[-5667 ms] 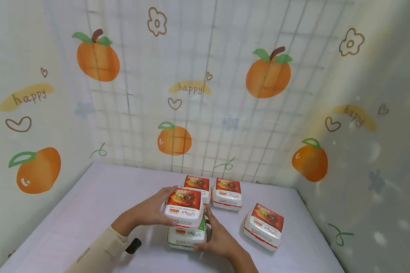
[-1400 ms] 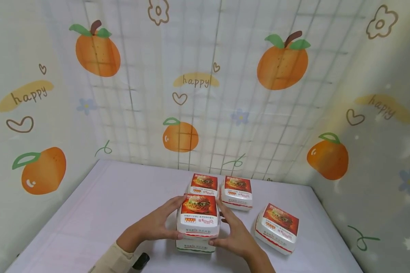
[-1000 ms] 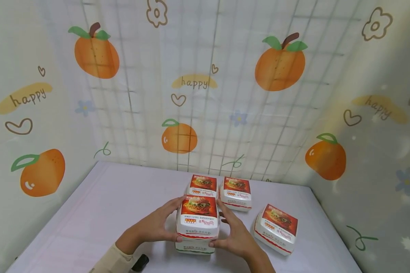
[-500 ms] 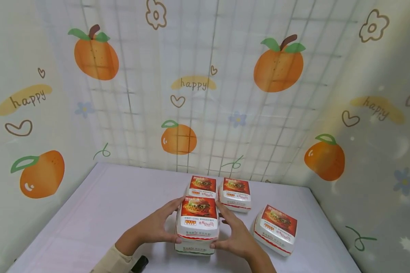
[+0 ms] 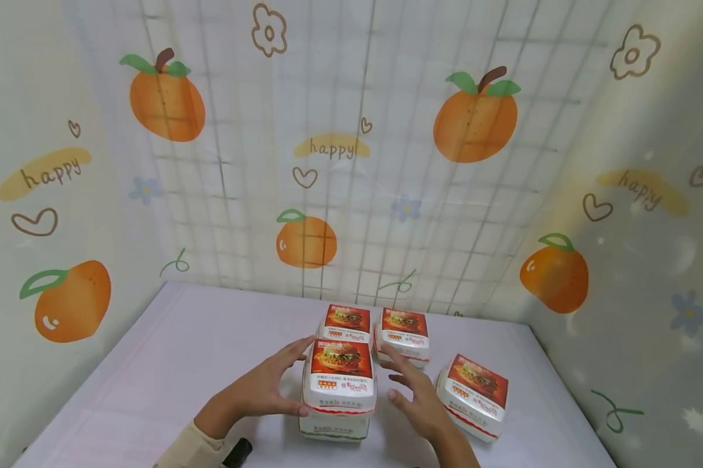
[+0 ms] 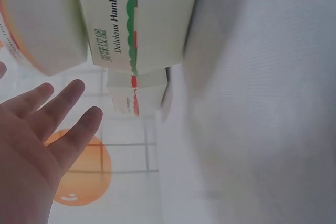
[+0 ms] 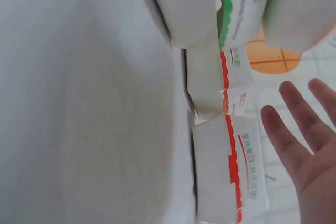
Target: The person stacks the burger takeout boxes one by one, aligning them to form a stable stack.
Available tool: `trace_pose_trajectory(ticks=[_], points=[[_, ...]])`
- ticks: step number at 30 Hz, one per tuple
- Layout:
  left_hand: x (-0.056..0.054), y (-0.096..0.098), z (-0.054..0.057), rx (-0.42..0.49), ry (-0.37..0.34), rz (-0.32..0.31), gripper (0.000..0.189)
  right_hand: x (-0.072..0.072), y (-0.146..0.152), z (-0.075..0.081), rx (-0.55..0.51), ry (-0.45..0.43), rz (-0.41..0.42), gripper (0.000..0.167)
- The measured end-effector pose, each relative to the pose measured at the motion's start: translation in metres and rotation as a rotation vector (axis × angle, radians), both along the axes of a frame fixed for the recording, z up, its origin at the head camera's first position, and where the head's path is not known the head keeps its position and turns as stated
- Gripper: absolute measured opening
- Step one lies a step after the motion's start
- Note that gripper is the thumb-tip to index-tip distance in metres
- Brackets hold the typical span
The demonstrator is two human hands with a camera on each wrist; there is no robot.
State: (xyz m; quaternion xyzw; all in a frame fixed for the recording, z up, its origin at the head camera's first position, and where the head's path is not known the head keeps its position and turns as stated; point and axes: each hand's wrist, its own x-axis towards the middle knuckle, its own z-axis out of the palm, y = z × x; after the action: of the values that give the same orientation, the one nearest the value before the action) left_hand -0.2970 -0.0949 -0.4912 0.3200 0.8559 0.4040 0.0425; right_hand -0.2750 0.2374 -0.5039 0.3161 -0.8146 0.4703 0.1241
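Observation:
A red-topped burger box (image 5: 339, 383) sits stacked on a green-trimmed burger box (image 5: 335, 428), whose green wavy edge (image 6: 131, 22) shows in the left wrist view. My left hand (image 5: 257, 390) is at the stack's left side, thumb near the seam between the boxes. Its fingers look spread and apart from the cardboard in the left wrist view. To the right of the stack, my right hand (image 5: 415, 396) holds nothing, its fingers loosely extended with a gap to the boxes. In the right wrist view those fingers (image 7: 286, 140) are spread in front of the curtain.
Behind the stack stand two more red-topped burger boxes, one at the left (image 5: 347, 318) and one at the right (image 5: 404, 331). Another burger box (image 5: 474, 396) sits turned at an angle on the right. A curtain with oranges (image 5: 240, 162) backs the white table (image 5: 211, 325).
Earlier, the left hand carried the red-topped box over the green one and set it on top. Both hands then held the stack; just now the right hand has let go and moved right.

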Motion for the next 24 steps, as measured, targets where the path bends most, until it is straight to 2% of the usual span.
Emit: trace_pose_trajectory(ticks=[3,6,9,13,16,20,24], points=[[0.001,-0.001,0.002,0.008,0.004,-0.002,0.112,-0.006,0.003,-0.001,-0.074,-0.058,-0.028,0.048],[0.002,0.0,0.004,0.024,0.007,-0.017,0.11,-0.015,0.002,0.0,-0.146,-0.164,-0.073,0.043],[0.002,0.001,0.005,0.032,0.029,-0.029,0.109,-0.027,-0.002,0.001,-0.198,-0.247,-0.091,0.043],[0.002,0.0,0.005,0.024,0.057,-0.031,0.109,-0.042,-0.012,-0.002,-0.279,-0.288,-0.073,0.043],[0.002,-0.001,0.005,0.029,0.06,-0.033,0.108,-0.053,-0.021,-0.004,-0.333,-0.31,-0.094,0.045],[0.002,-0.002,0.005,0.04,0.077,-0.03,0.109,-0.065,-0.031,-0.002,-0.271,-0.329,-0.214,0.053],[0.0,-0.001,0.001,0.029,0.102,-0.033,0.11,-0.076,-0.036,0.001,-0.137,-0.321,-0.344,0.06]])
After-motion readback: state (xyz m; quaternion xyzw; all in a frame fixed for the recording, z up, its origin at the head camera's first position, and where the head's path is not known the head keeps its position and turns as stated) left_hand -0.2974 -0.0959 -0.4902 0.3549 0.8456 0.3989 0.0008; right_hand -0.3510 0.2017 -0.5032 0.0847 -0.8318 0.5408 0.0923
